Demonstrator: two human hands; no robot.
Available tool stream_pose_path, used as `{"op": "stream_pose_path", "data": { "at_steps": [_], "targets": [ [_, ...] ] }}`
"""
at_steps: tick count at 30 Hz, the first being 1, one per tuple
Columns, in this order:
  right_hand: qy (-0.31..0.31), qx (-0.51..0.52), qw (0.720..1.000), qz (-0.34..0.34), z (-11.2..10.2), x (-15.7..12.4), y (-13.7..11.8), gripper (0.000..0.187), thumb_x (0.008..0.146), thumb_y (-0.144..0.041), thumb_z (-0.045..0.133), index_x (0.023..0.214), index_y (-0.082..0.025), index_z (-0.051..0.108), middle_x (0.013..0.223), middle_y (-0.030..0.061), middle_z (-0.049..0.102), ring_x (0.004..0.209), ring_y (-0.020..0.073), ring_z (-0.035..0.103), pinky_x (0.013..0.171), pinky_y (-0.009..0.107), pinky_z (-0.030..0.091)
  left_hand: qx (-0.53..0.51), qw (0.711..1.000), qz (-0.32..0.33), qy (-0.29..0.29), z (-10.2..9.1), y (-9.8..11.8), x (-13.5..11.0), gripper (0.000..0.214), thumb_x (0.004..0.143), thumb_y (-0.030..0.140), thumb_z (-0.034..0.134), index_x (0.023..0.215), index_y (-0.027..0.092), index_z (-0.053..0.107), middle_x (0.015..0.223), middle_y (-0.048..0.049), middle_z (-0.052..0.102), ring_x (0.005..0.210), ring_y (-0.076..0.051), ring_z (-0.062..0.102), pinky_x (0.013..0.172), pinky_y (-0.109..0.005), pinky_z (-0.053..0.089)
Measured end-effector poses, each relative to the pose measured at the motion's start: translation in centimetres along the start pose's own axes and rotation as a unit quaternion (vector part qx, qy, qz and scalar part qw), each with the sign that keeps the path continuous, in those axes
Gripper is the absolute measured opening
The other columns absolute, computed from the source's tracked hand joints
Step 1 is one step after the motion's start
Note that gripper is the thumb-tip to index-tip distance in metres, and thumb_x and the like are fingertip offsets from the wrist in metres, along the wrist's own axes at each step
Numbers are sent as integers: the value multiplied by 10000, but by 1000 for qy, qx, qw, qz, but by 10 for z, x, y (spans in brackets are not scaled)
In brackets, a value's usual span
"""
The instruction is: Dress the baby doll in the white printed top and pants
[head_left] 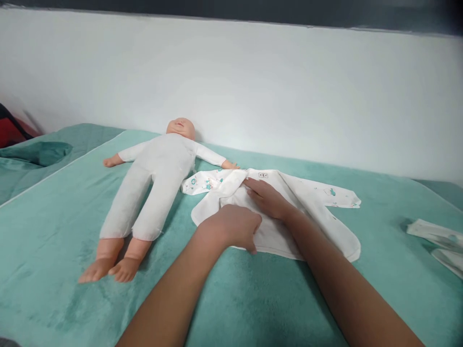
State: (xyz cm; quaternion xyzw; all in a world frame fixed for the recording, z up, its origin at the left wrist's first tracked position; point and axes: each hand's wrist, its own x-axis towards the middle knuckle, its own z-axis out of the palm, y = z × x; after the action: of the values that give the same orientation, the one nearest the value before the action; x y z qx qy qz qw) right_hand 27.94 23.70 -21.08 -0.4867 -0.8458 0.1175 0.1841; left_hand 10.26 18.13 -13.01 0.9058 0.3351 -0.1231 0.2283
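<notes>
White baby garment is lying mid-way along the far edge of the teal bed cover, just beside the doll, with left hand curling fingers onto its near hem (grip unclear) and right hand resting flat, fingers extended.

A bedroom in a home is suggested: a bed is covered with a teal plush blanket and set against a plain white wall, and a baby doll and a baby's sleepsuit are laid out on it.
</notes>
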Motion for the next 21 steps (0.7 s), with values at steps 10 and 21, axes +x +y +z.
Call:
{"op": "stream_pose_path", "data": {
  "at_steps": [10,21],
  "targets": [
    [45,129,988,71,-1,1,-3,437,971,-321,328,1325,-232,569,1385,33,582,1261,229,532,1085,387,373,44,998,34,-18,0,21,-8,101,751,111,558,666,163,580,688,-46,617,613,-188,575,512,-302,352],
    [-11,-91,988,121,13,12,-19,525,941,-377,395,1428,-185,438,1498,110,445,1390,285,360,1143,511,243,-67,992,83,-64,1,3,-1,87,659,143,603,584,184,592,594,8,600,535,-140,491,533,-296,356]
  ]
}}
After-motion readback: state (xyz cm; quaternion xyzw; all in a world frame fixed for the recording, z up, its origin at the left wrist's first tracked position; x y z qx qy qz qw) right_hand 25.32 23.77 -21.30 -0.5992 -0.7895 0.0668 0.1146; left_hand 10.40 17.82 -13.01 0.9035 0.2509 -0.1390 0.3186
